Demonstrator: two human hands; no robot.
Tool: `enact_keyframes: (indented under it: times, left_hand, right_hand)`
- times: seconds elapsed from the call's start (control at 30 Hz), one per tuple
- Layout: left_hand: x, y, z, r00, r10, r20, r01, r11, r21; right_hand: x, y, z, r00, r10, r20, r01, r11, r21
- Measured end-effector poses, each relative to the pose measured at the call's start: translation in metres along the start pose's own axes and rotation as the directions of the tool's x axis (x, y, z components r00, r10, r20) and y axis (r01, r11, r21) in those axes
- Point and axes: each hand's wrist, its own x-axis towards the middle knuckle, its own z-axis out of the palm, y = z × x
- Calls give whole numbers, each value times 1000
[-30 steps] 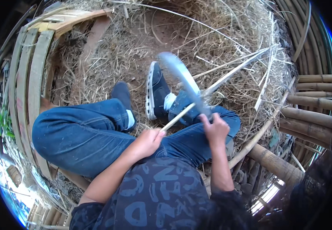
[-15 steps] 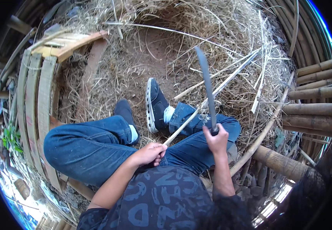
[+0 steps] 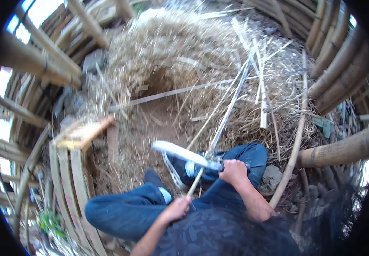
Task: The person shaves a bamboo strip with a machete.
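We sit on a dirt floor (image 3: pixel 150 123) covered at 12 o'clock by a large mound of pale dry straw and shavings (image 3: pixel 180 55). Thick round brown bamboo poles (image 3: pixel 338 68) line the wall from 1 to 3 o'clock, and a curved rack of flat green-yellow bamboo slats (image 3: pixel 71 179) stands at 8 o'clock. Our 2 legs in blue denim trousers (image 3: pixel 129 209) stretch toward the centre, ending in dark shoes with white soles (image 3: pixel 176 170).

A long thin pale bamboo strip (image 3: pixel 223 123) runs from our lap at 6 o'clock up toward 1 o'clock, passing over the right knee. Our left hand (image 3: pixel 177 209) is clenched around its near end. Our right hand (image 3: pixel 233 170) is clenched around the handle of a long grey-bladed knife (image 3: pixel 184 154), whose blurred blade points toward 9 o'clock and crosses the strip just above the shoes.
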Motion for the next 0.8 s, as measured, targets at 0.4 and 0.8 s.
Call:
enact_keyframes:
  times: [0.4, 0.8]
  left_hand:
    - [93, -77, -48, 905, 412, -106, -323, 827, 460]
    - [113, -91, -36, 759, 599, -255, -314, 680, 663]
  right_hand:
    - [-11, 17, 18, 993, -116, 16, 110, 975, 194]
    - [0, 25, 9, 941, -218, 257, 67, 868, 492]
